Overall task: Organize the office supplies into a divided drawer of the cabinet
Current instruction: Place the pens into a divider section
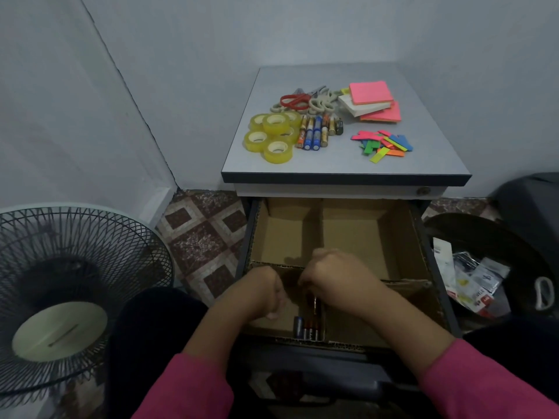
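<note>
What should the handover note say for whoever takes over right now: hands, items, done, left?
Left hand: fingers curled, over the near-left compartment; grip unclear.
Right hand: down in the same compartment, at a battery; grip hidden.
Done: a few batteries in drawer.
Left, all on the cabinet top: remaining batteries, tape rolls, scissors, sticky note pads, coloured flags.
The other three cardboard compartments look empty.

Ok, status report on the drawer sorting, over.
Both hands, left hand and right hand, curled in the drawer. A few batteries in the near-left slot; grip unclear. Tape, scissors, notes wait on top. Nothing blocking.
</note>
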The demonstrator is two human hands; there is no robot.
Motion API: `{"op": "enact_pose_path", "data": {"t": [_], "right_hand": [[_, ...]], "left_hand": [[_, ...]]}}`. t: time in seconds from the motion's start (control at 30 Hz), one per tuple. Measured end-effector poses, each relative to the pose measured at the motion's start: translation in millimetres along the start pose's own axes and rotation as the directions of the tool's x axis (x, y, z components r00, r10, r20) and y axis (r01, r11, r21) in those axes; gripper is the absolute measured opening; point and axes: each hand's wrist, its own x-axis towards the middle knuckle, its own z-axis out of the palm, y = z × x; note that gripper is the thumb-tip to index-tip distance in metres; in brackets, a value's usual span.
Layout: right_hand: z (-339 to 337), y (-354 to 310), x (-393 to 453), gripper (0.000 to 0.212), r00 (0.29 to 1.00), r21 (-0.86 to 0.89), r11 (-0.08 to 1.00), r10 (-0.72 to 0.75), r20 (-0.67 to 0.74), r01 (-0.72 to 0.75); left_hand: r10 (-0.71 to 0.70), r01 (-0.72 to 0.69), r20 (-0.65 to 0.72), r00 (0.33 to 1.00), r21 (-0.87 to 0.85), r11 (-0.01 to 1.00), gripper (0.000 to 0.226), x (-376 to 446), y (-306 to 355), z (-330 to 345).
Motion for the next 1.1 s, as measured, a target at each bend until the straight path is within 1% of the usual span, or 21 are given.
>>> {"op": "enact_pose_path", "data": {"t": [0.03,0.1,0.17,0.2,0.23,0.3,0.4,0.47,0.57,0.63,0.7,0.73,0.77,0.8,0.83,0.87,0.9,0.93,1.0,1.1], "right_hand": [[-1,-6,5,0.021,0.999,-0.09,0.996,-0.007,0.043,0.011],[-2,-18,16,0.017,0.99,-0.23,0.973,0.031,0.138,0.002],[-3,-26,25,0.015,0.977,-0.321,0.947,0.1,0.19,-0.034],[-3,-28,28,0.014,0.97,-0.34,0.939,0.132,0.204,-0.056],[-2,-30,30,0.013,0.963,-0.348,0.935,0.156,0.218,-0.072],[0,-31,32,0.011,0.955,-0.361,0.928,0.183,0.233,-0.09],[6,-32,31,0.01,0.95,-0.395,0.915,0.192,0.244,-0.084],[10,-33,31,0.01,0.944,-0.404,0.91,0.207,0.257,-0.09],[10,-33,31,0.013,0.941,-0.375,0.918,0.233,0.244,-0.13],[9,-33,29,0.014,0.938,-0.326,0.932,0.246,0.243,-0.16],[8,-30,26,0.016,0.945,-0.237,0.953,0.242,0.22,-0.189],[9,-26,25,0.017,0.952,-0.156,0.965,0.238,0.191,-0.21],[11,-21,23,0.018,0.96,-0.041,0.971,0.238,0.147,-0.234],[13,-16,21,0.018,0.957,0.119,0.953,0.268,0.109,-0.28],[14,-9,19,0.016,0.942,0.304,0.892,0.321,0.098,-0.336],[15,-4,16,0.013,0.922,0.483,0.791,0.372,0.106,-0.375],[15,1,13,0.015,0.907,0.623,0.68,0.401,0.127,-0.388],[14,5,10,0.018,0.902,0.721,0.581,0.407,0.144,-0.377],[13,11,5,0.018,0.9,0.838,0.427,0.406,0.158,-0.34],[12,16,2,0.013,0.889,0.916,0.275,0.433,0.152,-0.291]], "left_hand": [[0.0,0.0,0.005,1.0,0.022,1.0,0.018,-3,0,0],[-0.03,0.029,0.056,0.998,0.028,0.999,0.015,-2,0,3],[-0.053,0.053,0.072,0.996,0.006,0.999,0.021,-2,2,5],[-0.045,0.044,0.047,0.998,0.019,0.999,0.016,0,2,5],[-0.032,0.032,-0.004,0.999,0.039,0.999,0.013,0,1,5],[-0.008,0.014,-0.083,0.997,0.077,0.997,0.02,0,0,8],[0.046,-0.04,-0.062,0.997,0.094,0.995,0.02,-2,-1,14],[0.035,-0.029,-0.072,0.997,0.077,0.997,0.018,-1,-4,17],[0.024,-0.02,-0.074,0.997,0.06,0.998,0.017,2,-4,20],[0.029,-0.023,-0.077,0.997,0.074,0.997,0.02,1,-2,22],[0.042,-0.038,-0.06,0.997,0.069,0.997,0.027,-1,0,26],[0.055,-0.052,-0.042,0.998,0.065,0.997,0.031,-2,0,27],[0.064,-0.062,-0.031,0.997,0.065,0.996,0.035,-2,2,27],[0.065,-0.064,-0.019,0.998,0.067,0.996,0.039,-2,3,27],[0.063,-0.063,-0.002,0.998,0.069,0.996,0.043,-2,5,26],[0.061,-0.061,0.006,0.998,0.077,0.995,0.044,-2,7,26],[0.057,-0.057,0.001,0.998,0.095,0.994,0.042,-2,9,26],[0.057,-0.055,-0.02,0.998,0.116,0.992,0.039,-3,10,27],[0.071,-0.064,-0.051,0.996,0.131,0.989,0.037,-2,13,28],[0.073,-0.074,0.013,0.997,0.111,0.991,0.047,1,15,29]]}}
